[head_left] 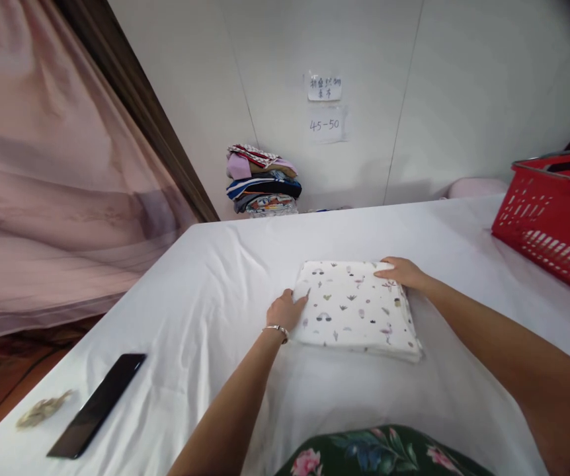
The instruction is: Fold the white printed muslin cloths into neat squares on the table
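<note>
A white cloth [349,311] printed with small flamingos, rainbows and plants lies folded into a flat rectangle of several layers on the white-covered table. My left hand [285,311], with a bracelet at the wrist, grips its left edge with the thumb on top; the other fingers are partly hidden. At the far right corner my right hand [404,272] holds the edge, thumb lying over the top face. Loose layers show along the cloth's right and near edges.
A black phone [97,406] and a beige tangled bundle [43,410] lie at the near left. A red plastic basket [557,221] stands at the right. Beyond the table's far edge rises a stack of folded fabrics [264,182] against the wall. A pink curtain [61,165] hangs at the left.
</note>
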Demonstrator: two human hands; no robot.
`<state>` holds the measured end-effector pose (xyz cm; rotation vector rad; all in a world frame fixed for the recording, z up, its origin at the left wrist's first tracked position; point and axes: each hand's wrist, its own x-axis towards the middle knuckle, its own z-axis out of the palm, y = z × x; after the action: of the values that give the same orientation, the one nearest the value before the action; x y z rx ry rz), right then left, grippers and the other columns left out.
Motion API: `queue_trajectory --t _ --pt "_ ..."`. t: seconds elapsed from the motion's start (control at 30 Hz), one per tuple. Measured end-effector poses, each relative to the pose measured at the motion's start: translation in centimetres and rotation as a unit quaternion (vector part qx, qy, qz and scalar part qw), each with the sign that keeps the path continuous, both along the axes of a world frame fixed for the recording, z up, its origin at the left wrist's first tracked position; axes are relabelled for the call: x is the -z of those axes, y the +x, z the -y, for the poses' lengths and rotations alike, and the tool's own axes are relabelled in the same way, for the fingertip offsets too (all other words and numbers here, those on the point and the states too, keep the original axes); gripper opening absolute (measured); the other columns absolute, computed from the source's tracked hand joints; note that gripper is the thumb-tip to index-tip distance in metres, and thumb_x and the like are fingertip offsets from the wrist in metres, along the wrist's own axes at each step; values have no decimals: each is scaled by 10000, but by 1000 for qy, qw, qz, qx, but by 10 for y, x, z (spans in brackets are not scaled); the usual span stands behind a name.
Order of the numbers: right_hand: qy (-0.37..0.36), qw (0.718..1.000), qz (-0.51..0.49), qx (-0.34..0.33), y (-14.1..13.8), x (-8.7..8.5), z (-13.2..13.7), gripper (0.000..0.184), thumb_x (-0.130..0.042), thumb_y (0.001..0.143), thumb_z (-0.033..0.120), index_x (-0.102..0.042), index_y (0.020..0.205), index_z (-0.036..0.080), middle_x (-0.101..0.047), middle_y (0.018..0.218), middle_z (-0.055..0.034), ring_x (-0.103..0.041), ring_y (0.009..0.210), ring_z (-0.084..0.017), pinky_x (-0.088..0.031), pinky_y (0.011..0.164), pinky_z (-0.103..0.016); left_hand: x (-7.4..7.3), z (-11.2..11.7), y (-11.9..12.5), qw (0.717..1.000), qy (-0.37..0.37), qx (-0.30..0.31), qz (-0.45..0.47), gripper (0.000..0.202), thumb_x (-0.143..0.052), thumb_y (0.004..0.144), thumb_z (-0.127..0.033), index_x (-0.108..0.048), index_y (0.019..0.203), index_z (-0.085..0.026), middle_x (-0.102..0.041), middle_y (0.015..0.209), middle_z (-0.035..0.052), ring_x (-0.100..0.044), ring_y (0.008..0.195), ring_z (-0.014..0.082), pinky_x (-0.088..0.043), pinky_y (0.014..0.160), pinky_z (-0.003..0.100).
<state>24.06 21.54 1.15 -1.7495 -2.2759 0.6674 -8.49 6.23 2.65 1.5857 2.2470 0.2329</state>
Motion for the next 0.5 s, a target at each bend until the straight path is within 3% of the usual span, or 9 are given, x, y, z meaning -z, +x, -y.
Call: queue_trajectory --t 0.13,0.2,0.27,0.4,0.5 --pt "69 995 66 -2 -8 -10 19 643 -530 756 477 -434 1306 159 -469 1320 -138 -436 1193 -303 -373 938 -389 3 7 7 985 143 81 -50 480 -450 843 -429 -440 1235 -152 -528 1243 137 -487 1144 254 -405 914 382" --pt "141 986 73 -46 -18 -16 45 628 -496 792 442 -392 1339 152 -402 1374 -141 -343 1267 -302 -296 1011 -424 8 12 14 963 206 153 -78 505 -462 847 -425 -427 1271 -154 -445 1343 128 -385 1248 253 -337 1005 409" --pt "179 976 53 -110 -32 -17 80 620 -427 840 474 -341 1374 172 -296 1444 -111 -219 1333 -281 -201 1067 -437 15 16 21 946 221 215 -99 509 -445 856 -453 -428 1288 -185 -388 1397 99 -310 1302 261 -272 1051 462" --pt "110 973 53 -196 -53 -1 137 656 -334 861 578 -278 1409 222 -206 1481 -72 -130 1359 -283 -108 1086 -487 28 17 28 936 204 254 -131 486 -393 875 -470 -442 1297 -234 -365 1416 60 -285 1319 273 -260 1045 527" --pt "97 974 46 -198 -56 8 148 643 -296 873 587 -270 1413 238 -177 1489 -58 -93 1366 -268 -89 1090 -482 32 14 26 932 212 256 -144 494 -387 875 -465 -437 1308 -231 -360 1417 59 -285 1321 272 -265 1044 529"
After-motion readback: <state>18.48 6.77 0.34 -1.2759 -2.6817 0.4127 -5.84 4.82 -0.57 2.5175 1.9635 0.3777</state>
